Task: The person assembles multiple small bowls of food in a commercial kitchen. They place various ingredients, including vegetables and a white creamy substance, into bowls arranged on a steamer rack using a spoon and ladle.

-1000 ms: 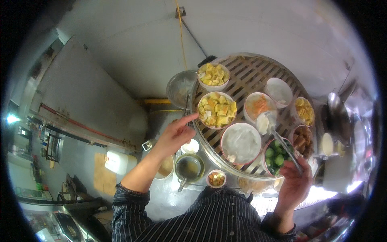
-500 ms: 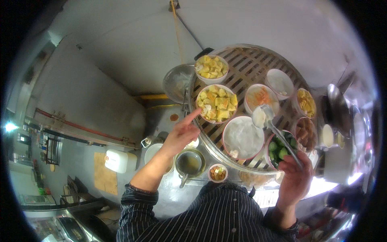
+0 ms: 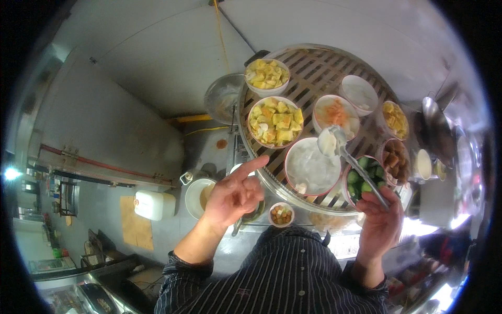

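My right hand [image 3: 380, 217] grips a metal spoon [image 3: 349, 158] whose bowl carries a white lump just above the rim of a white bowl [image 3: 311, 167] holding pale food. My left hand [image 3: 235, 192] hovers with its fingers loosely apart and its forefinger pointing toward the edge of the round slatted wooden rack [image 3: 314, 78], holding nothing. A bowl of yellow cubes [image 3: 275, 122] sits just beyond that forefinger. A bowl of green cucumber chunks [image 3: 364, 177] lies under the spoon's handle.
More bowls stand on the rack: yellow pieces [image 3: 267, 76], orange shreds [image 3: 334, 112], an empty white one [image 3: 358, 93], yellow bits [image 3: 395, 119], brown chunks [image 3: 395, 157]. A small dish of mixed bits [image 3: 281, 214] and a cup [image 3: 198, 196] sit near the rack's edge. A metal lid [image 3: 224, 98] lies at left.
My left hand has pulled back from the bowl of yellow cubes toward my body. My right hand has lifted the loaded spoon leftward over the white bowl.
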### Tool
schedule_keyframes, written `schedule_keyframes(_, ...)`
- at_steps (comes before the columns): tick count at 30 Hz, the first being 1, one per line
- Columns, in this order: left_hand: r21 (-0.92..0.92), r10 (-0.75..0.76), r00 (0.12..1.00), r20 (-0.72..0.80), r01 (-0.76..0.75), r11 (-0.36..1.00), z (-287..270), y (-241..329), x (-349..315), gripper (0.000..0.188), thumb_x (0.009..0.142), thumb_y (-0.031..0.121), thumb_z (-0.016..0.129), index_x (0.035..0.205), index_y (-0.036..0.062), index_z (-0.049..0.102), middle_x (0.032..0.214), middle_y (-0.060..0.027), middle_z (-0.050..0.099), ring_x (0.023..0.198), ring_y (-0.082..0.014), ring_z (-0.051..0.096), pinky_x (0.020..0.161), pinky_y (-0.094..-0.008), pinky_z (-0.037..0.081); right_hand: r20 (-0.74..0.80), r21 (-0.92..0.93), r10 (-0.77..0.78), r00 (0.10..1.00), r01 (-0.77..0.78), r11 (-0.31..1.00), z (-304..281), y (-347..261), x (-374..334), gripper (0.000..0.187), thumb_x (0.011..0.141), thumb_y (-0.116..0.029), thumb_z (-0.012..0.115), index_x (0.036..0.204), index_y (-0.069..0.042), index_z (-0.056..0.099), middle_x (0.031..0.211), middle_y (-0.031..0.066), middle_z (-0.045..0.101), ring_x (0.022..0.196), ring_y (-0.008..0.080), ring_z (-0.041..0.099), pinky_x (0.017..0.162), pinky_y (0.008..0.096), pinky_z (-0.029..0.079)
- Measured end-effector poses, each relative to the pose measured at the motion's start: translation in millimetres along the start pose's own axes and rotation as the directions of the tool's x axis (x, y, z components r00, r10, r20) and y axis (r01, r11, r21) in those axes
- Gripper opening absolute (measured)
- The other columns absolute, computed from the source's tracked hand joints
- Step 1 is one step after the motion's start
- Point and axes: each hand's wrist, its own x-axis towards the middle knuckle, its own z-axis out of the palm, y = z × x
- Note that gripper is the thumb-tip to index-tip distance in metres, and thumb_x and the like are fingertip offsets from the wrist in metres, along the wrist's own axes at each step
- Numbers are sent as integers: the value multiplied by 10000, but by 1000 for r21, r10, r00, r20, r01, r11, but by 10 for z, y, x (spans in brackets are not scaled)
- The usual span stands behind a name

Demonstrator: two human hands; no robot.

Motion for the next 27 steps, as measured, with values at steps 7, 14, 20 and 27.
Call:
schedule_keyframes(7,191,122,990,74,-134,972,-49,-53,90,749,937,491,494,1469,-21,370,1160,-238,660,672,-161,575,561,-236,446,-33,-29,-11,999,11,1000,21,-12,-63,499,1075,-309,303,1238,123,493,1013,307,678,797,337,714,739,372,594)
schedule_keyframes(14,-276,13,996,-92,-38,960,-187,-25,367,451,955,461,466,1050,57,641,1327,-256,588,705,-176,614,608,-258,475,-32,-33,-25,999,24,999,19,-16,-110,497,1074,-319,321,1231,119,496,1008,302,682,776,327,713,719,363,593)
schedule_keyframes(20,-484,9,996,-87,-50,873,-86,-132,555,451,917,450,532,983,27,675,1429,-260,500,746,-156,633,603,-248,513,-23,-16,-19,1000,18,1000,16,-46,-132,499,1071,-326,343,1228,122,498,1003,305,683,780,323,716,717,364,594)
schedule_keyframes(27,-615,31,995,-99,-86,784,70,-288,624,437,908,403,583,1019,-12,665,1410,-200,508,854,-169,682,657,-284,571,-40,-37,4,999,-5,999,10,-82,-130,510,1065,-345,367,1217,119,515,998,303,684,789,325,719,719,365,595)
